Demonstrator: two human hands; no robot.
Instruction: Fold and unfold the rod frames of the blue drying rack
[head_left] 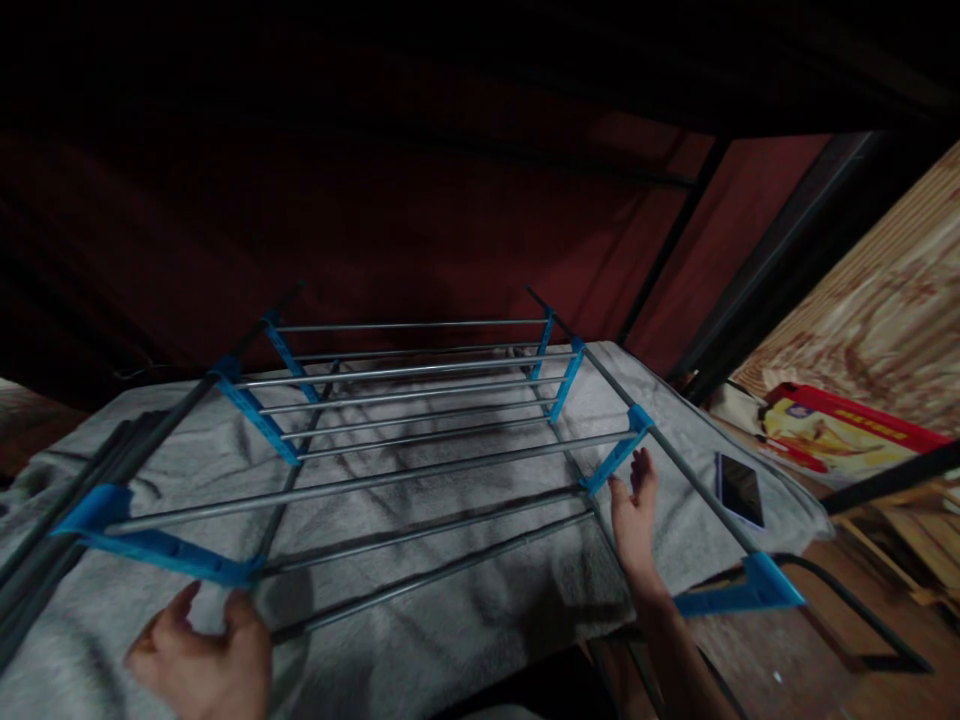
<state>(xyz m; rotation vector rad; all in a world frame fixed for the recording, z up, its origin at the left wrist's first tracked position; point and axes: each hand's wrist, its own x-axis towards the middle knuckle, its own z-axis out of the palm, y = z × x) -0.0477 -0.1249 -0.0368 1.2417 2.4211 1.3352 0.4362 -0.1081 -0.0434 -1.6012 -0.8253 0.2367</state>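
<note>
A rack of grey metal tubes joined by blue plastic brackets lies across a grey blanket. My left hand is at the lower left, thumb and fingers apart and curved, just below the near left blue bracket. It holds nothing that I can see. My right hand reaches inside the right side tube, fingers loosely spread beside another blue bracket. Whether its fingertips touch that bracket I cannot tell. A further blue bracket sits on the near end of the right side tube.
The grey blanket covers the surface under the rack. Several loose tubes lie at the left. A phone rests on the blanket at the right, with a red and yellow box beyond. A dark red panel stands behind.
</note>
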